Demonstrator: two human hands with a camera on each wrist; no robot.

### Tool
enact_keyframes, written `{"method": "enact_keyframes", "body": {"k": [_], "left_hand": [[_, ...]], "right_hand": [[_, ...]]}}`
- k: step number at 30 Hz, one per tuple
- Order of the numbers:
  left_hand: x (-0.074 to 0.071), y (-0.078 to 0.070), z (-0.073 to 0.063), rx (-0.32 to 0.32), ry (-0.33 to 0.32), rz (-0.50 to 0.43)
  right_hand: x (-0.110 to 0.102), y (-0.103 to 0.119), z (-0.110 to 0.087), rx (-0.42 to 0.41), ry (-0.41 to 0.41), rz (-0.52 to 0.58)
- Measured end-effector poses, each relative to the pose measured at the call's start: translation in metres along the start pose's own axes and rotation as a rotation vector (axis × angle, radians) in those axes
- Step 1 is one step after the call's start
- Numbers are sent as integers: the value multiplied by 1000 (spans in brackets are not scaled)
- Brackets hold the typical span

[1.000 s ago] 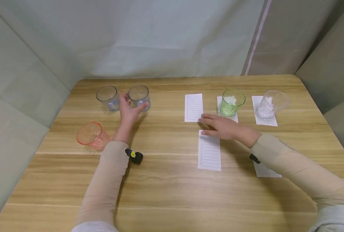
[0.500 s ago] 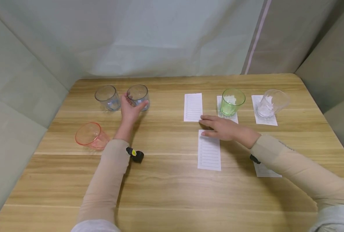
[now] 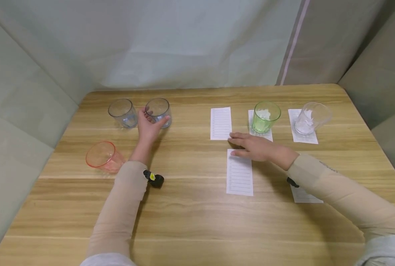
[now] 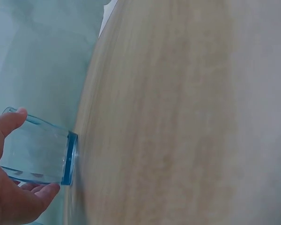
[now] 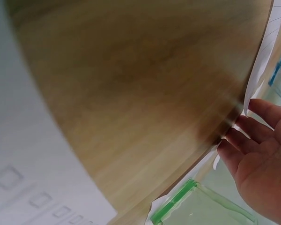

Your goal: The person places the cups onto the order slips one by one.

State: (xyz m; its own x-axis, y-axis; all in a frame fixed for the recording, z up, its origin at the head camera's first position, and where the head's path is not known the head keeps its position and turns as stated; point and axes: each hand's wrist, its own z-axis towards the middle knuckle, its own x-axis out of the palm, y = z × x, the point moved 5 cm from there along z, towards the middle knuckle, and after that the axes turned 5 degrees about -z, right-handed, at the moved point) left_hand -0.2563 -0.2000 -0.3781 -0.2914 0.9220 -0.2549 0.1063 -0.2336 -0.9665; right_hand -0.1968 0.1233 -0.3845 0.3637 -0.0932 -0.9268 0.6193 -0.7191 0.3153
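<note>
Blue and see-through, the held cup (image 3: pixel 159 107) is upright towards the far edge of the surface (image 3: pixel 191 229), left of its middle; whether its base touches I cannot tell. The left hand (image 3: pixel 148 129) grips it, thumb round the right side, fingers round the left. The right hand (image 3: pixel 255 147) is well apart, to the right. Between cup and right hand lies the far sheet (image 3: pixel 220 123), its long axis running from far edge to near edge. The right hand is nearer to it: fingers straight, tips at the sheet's near right corner, thumb over the far end of the near sheet (image 3: pixel 239 175).

Cups number five: the held cup, a second blue cup (image 3: pixel 122 112) nearest the far left corner, a red cup (image 3: pixel 104 157) towards the left edge, a green cup (image 3: pixel 266 117) and a colourless cup (image 3: pixel 310 120) towards the far right corner. Sheets also number five: far, near, the green cup's sheet (image 3: pixel 268 135), the colourless cup's sheet (image 3: pixel 309 139), and a side sheet (image 3: pixel 305 195) partly hidden by the right sleeve (image 3: pixel 337 192).
</note>
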Motion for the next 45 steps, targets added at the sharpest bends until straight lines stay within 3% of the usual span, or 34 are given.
{"method": "enact_keyframes", "body": {"k": [18,30,45], "left_hand": [[12,-8,-5,29,77,-15],[32,-27,-12,64,151,-34],[62,-55,-15,127,227,36]], "right_hand": [[0,-2,-2,4,6,53],[2,-5,-1,-4,11,64],[3,-5,-2,-2,20,59]]}}
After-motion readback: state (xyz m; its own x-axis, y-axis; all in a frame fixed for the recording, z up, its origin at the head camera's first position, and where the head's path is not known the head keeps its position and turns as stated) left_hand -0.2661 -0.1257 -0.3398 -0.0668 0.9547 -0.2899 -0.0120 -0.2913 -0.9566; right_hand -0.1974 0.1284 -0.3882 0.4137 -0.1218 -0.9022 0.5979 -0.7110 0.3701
